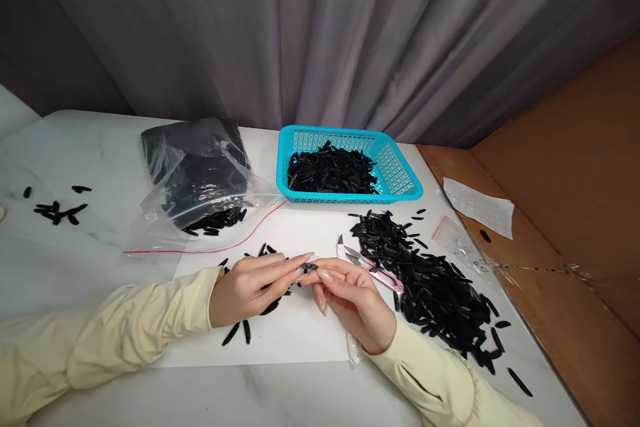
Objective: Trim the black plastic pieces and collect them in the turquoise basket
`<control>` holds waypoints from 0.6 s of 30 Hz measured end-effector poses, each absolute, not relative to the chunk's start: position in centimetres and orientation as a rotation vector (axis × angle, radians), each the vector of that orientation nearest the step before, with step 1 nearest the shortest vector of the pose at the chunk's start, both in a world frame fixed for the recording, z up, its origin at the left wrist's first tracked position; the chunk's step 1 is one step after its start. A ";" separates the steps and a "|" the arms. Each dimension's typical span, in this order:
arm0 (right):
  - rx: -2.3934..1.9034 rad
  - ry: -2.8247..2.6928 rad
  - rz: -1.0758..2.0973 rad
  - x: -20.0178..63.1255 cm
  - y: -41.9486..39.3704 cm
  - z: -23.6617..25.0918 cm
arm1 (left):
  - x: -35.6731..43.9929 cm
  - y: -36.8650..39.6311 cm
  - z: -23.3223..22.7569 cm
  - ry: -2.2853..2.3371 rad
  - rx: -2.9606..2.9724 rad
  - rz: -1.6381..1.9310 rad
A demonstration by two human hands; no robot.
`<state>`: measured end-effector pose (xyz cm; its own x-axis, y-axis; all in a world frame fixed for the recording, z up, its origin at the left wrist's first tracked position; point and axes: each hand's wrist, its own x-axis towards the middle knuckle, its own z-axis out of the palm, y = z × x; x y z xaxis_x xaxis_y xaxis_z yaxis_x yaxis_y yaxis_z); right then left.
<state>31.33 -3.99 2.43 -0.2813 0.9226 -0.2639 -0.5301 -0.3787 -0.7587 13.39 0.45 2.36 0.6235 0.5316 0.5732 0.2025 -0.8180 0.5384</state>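
Observation:
My left hand (255, 283) and my right hand (353, 297) meet over a white sheet (310, 340). Between their fingertips is a small slim black piece (309, 267) with a glossy face, pinched from both sides. What exactly it is, I cannot tell. Loose black pieces (235, 333) of similar shape lie around and partly beneath my left hand. Just right of my right hand, pink-handled thread snips (383, 273) rest beside a craft knife (341, 248), whose lower part is hidden behind that hand. A large heap of black pieces (435, 290) spreads to their right.
A blue basket (350, 197) holding many black pieces stands at the back. To its left lies a clear zip bag (160, 233) with a dark packet and more pieces. Several pieces (60, 212) sit far left. Paper (480, 207) lies on the cardboard (450, 163) at right.

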 end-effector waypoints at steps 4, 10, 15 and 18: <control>-0.847 -0.714 1.840 31.3 -4.1 2.5 | 13.4 0.4 2.3 0.591 2.438 1.058; -0.834 -0.783 1.829 31.4 -4.1 2.4 | 13.4 0.3 2.2 0.595 2.434 1.051; -0.820 -0.792 1.844 31.6 -4.1 2.3 | 13.3 0.4 2.4 0.581 2.405 1.036; -0.827 -0.786 1.851 31.6 -4.1 2.3 | 13.3 0.4 2.4 0.590 2.403 1.018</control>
<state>31.59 -4.11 2.25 -0.3407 0.9164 -0.2100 -0.4855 -0.3628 -0.7955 13.29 0.37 2.42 0.6338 0.5458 0.5481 0.2037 -0.8014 0.5624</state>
